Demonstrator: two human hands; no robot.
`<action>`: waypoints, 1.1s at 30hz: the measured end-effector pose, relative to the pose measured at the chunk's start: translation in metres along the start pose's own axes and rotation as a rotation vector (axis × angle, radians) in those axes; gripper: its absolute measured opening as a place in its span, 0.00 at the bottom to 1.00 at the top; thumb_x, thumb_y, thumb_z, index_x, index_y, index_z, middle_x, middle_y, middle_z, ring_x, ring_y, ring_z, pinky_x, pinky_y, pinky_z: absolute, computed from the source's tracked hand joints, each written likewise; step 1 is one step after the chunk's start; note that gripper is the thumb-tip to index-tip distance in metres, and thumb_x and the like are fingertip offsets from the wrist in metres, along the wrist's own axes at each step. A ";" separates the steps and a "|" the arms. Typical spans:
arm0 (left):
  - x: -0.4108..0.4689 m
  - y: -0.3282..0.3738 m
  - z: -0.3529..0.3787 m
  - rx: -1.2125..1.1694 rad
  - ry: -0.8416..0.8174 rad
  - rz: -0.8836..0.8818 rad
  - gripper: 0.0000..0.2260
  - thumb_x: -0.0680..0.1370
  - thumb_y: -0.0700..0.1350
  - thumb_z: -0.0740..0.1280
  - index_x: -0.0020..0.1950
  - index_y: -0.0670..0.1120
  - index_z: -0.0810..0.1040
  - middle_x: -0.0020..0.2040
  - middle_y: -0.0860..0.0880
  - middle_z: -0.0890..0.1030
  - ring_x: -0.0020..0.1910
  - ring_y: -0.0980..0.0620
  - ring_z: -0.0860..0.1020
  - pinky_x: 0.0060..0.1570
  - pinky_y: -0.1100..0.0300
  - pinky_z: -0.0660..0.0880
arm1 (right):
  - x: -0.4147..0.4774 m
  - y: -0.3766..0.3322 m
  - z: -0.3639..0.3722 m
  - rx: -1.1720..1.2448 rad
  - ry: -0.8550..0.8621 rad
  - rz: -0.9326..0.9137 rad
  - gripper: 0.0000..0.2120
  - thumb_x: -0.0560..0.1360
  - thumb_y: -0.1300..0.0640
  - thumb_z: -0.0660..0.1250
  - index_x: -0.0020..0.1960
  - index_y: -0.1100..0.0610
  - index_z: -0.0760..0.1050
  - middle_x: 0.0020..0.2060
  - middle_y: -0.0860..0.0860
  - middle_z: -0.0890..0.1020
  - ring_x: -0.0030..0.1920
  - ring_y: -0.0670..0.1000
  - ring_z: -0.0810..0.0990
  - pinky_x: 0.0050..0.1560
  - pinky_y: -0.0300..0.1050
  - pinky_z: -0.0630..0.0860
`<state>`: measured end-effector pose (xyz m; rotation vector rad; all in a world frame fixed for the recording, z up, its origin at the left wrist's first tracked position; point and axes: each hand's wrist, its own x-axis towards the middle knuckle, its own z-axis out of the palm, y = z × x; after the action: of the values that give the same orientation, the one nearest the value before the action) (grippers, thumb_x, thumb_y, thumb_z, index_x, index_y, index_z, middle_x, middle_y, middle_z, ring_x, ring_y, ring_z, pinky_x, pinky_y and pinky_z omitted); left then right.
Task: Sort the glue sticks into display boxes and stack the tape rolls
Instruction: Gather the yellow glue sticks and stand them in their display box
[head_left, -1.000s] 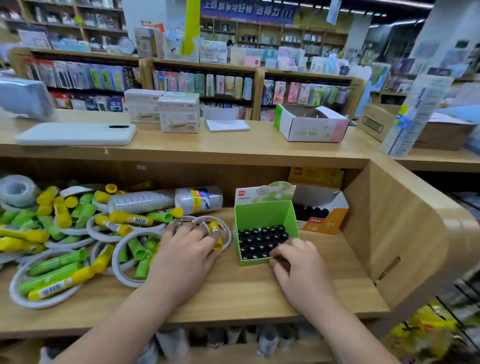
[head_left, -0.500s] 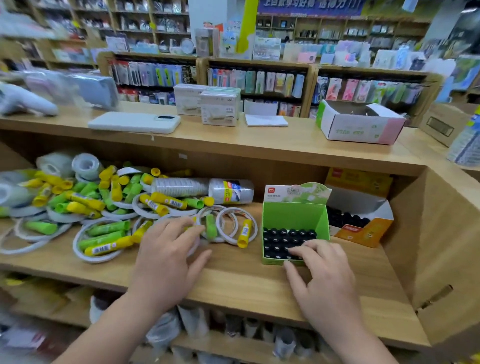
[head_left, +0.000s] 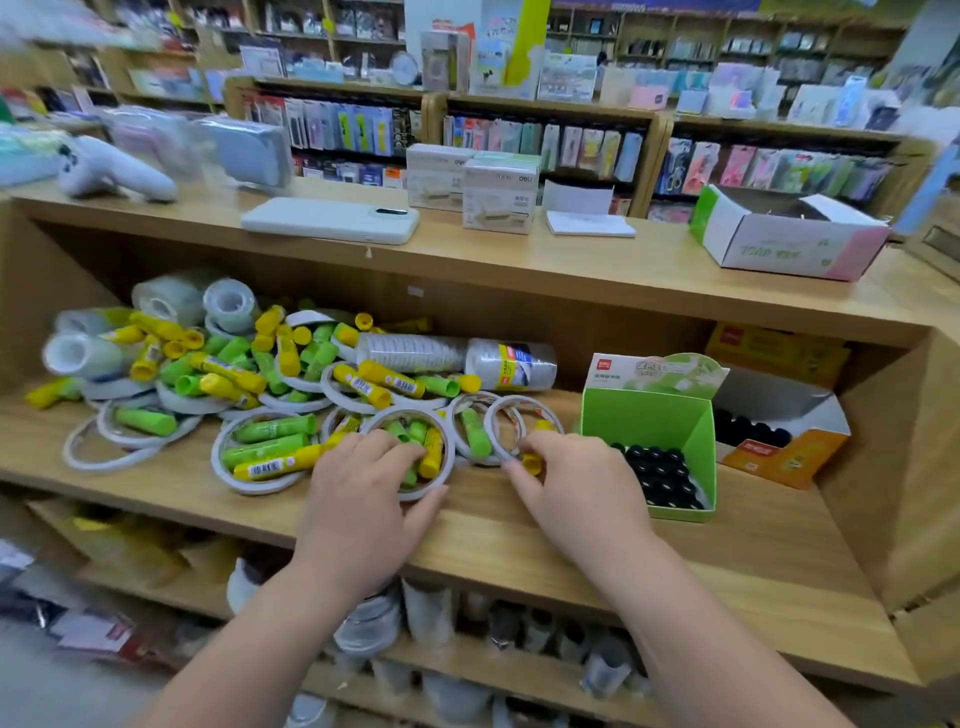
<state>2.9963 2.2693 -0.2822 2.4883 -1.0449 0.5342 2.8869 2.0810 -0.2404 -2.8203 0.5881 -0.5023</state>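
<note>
Where the wooden shelf (head_left: 519, 530) opens under the counter (head_left: 519, 260), a loose heap of green and yellow glue sticks (head_left: 228, 371) and tape rolls (head_left: 228, 306) covers its left and middle stretch, the sticks lying across and inside the flat white rings. To the right of the heap stands a green display box (head_left: 644, 415), its printed flap raised at the back and rows of black caps (head_left: 660, 467) filling its floor. An orange display box (head_left: 784, 462) sits just beside it, further right and slightly behind. The left hand (head_left: 363, 504) rests at the front edge of the heap, fingers curled over a white tape ring (head_left: 418, 493) and thumb pressed to its near rim, gripping it with several sticks lying inside. The right hand (head_left: 576, 483) sits between that ring and the green box, thumb and forefinger closed in a pinch on the end of a yellow glue stick (head_left: 532, 461). This stick lies within another ring, though blur hides whether the fingertips touch that ring too.
</note>
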 end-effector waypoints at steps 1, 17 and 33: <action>0.000 -0.001 0.000 -0.011 0.005 0.008 0.23 0.74 0.63 0.63 0.56 0.47 0.83 0.47 0.51 0.80 0.47 0.48 0.77 0.48 0.51 0.76 | 0.000 -0.001 0.001 0.003 0.006 0.006 0.14 0.78 0.41 0.64 0.57 0.47 0.79 0.45 0.49 0.84 0.49 0.54 0.81 0.46 0.47 0.77; 0.034 0.122 0.027 -0.207 -0.092 0.645 0.17 0.72 0.60 0.64 0.50 0.51 0.83 0.48 0.52 0.79 0.47 0.47 0.77 0.44 0.51 0.77 | -0.074 0.090 -0.074 0.506 0.639 0.487 0.12 0.83 0.54 0.60 0.42 0.50 0.76 0.31 0.50 0.77 0.35 0.48 0.74 0.34 0.45 0.69; 0.090 0.144 0.066 -0.108 -0.203 0.309 0.07 0.74 0.50 0.69 0.45 0.49 0.85 0.45 0.51 0.81 0.50 0.45 0.78 0.48 0.52 0.76 | -0.026 0.181 -0.045 0.170 0.045 0.253 0.21 0.83 0.44 0.51 0.59 0.57 0.75 0.61 0.51 0.76 0.60 0.56 0.77 0.59 0.56 0.74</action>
<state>2.9621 2.0912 -0.2657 2.3358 -1.5098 0.3042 2.7852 1.9229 -0.2568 -2.5342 0.8536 -0.5390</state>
